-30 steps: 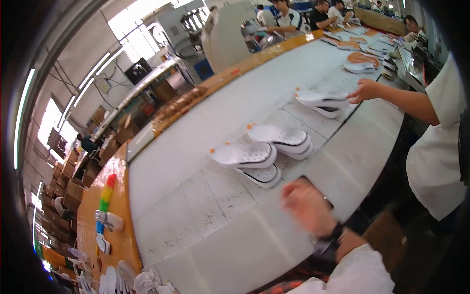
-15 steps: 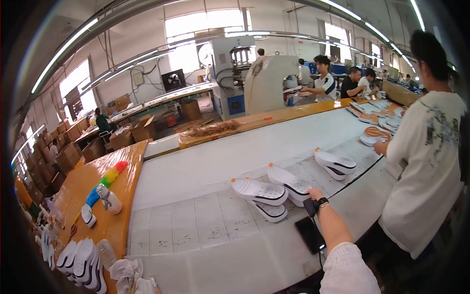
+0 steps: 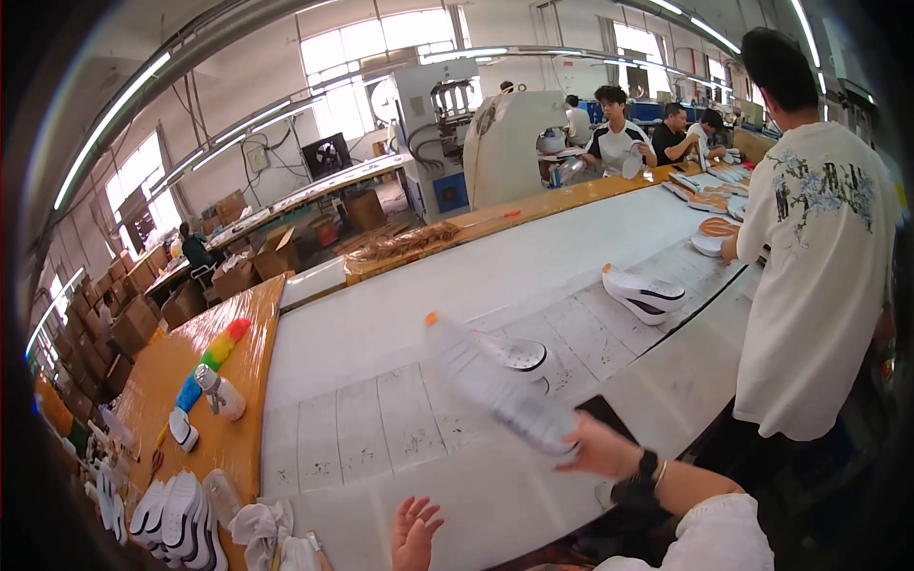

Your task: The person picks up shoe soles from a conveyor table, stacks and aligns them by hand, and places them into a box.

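A white shoe sole [image 3: 493, 388], blurred by motion, is held up over the white work surface [image 3: 333, 357]; my right hand [image 3: 602, 449] grips its near end. An orange tab shows at its far end. Partly hidden behind it, more white soles [image 3: 522, 355] with dark edging lie on the surface. My left hand [image 3: 415, 531] is at the lower edge, palm up with fingers apart and nothing in it. A black phone [image 3: 609, 417] lies partly covered behind my right hand.
Further right sits another stacked pair of soles [image 3: 645, 291]. A co-worker [image 3: 809, 238] stands at the right, near orange-and-white soles [image 3: 714, 233]. On the left wooden table [image 3: 243, 381] are a bottle [image 3: 221, 395], a rainbow duster [image 3: 211, 362] and stacked soles [image 3: 181, 519].
My right hand has lifted a sole off the surface and drawn it nearer and to the left. My left hand has come into view. The co-worker at the right stands more upright.
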Motion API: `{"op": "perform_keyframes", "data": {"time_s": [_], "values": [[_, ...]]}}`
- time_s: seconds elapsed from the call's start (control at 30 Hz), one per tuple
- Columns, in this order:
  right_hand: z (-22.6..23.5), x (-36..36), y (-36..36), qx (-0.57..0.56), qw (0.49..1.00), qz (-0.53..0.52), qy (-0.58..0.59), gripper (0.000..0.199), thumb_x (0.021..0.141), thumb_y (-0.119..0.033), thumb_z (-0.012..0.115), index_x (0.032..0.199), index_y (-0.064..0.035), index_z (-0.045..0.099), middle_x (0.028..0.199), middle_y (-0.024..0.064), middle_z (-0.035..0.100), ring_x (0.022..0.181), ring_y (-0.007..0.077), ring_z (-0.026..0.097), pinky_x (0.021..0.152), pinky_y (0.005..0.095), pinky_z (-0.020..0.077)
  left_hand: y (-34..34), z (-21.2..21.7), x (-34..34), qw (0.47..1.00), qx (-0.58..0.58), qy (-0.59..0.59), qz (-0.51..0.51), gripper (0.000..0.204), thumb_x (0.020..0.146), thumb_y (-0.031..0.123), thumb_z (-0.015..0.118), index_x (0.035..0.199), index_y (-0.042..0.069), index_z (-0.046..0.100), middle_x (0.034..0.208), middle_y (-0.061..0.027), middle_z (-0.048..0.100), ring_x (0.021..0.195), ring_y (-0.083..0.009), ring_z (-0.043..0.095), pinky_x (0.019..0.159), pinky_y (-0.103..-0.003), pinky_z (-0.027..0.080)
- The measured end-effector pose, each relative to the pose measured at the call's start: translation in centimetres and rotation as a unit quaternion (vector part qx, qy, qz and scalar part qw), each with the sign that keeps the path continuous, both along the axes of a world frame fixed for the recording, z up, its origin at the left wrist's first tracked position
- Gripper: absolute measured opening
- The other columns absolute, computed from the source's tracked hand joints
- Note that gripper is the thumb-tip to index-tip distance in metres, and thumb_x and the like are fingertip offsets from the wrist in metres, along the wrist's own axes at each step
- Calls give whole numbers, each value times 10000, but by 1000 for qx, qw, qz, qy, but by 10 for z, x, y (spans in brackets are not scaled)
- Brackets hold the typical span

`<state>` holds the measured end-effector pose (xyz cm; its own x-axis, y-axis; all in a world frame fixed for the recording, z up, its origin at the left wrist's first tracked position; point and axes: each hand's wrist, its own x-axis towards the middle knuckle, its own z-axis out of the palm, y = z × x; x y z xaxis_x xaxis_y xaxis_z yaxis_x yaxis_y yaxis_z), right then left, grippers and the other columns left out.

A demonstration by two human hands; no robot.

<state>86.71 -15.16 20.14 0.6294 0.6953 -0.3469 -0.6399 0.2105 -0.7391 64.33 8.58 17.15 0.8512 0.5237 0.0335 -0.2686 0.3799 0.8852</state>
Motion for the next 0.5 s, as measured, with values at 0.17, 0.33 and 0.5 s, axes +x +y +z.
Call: {"op": "perform_keyframes", "data": {"time_s": [0.17,0.33,0.5], "values": [[5,-30,25,-76,962,258,-57,348,801,-216,625,1089,-58,512,1109,89,488,979,203,499,875,332,423,15,-20,-11,994,-94,10,47,474,840,26,427,1291,-18,286,1209,-158,448,1094,-240,464,973,-373,333],[-41,139,34,2,987,-105,-121,125,827,-193,503,905,-102,536,843,9,519,817,131,492,787,370,418,35,-37,-43,995,-86,47,-23,546,828,2,427,1334,-10,222,1252,-137,426,1130,-216,444,974,-337,321],[-69,194,93,-182,947,-169,-203,324,721,-223,597,977,-41,522,911,59,522,850,186,500,760,437,409,27,-58,-55,987,-145,67,17,494,828,51,449,1288,-15,282,1234,-132,437,1136,-222,434,981,-338,310]]}}
